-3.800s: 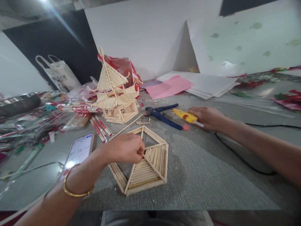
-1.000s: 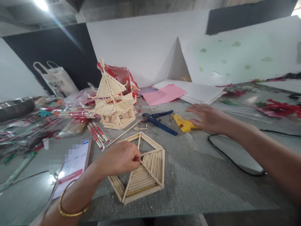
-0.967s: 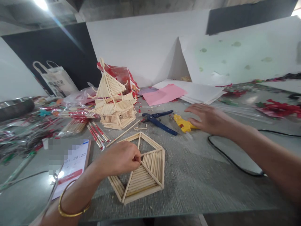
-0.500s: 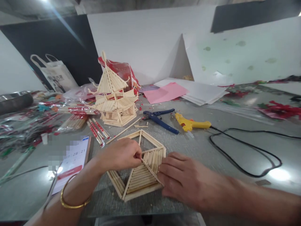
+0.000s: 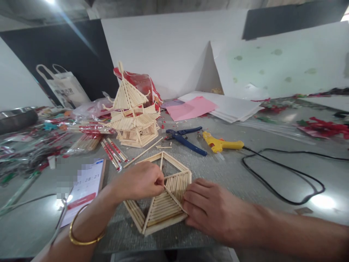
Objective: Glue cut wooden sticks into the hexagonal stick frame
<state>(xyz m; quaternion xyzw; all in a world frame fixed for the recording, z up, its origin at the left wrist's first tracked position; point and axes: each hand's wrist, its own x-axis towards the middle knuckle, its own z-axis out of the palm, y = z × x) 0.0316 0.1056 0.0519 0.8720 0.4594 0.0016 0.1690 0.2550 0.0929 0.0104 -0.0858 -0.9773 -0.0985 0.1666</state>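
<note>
While pinching a wooden stick [image 5: 175, 199] with the left hand [image 5: 144, 178] at the centre of the hexagonal stick frame [image 5: 163, 225], flat on the table [image 5: 226, 173], touching its near right corner with the right hand [image 5: 211, 209]; cannot tell whether gripping.

This looks like a craft workshop or making room. Near the near edge of the table [image 5: 234, 174] lies a hexagonal stick frame [image 5: 165, 209], partly filled in; beyond it stands a tiered pagoda model [image 5: 133, 118] built of similar sticks. A yellow glue gun [image 5: 223, 145] and blue-handled cutters [image 5: 188, 142] lie out, with pink paper [image 5: 191, 108] and white sheets [image 5: 229, 105] toward the far edge. Plastic-wrapped supplies [image 5: 24, 149] crowd the left, beneath a bare, concrete-looking ceiling [image 5: 169, 6].
</note>
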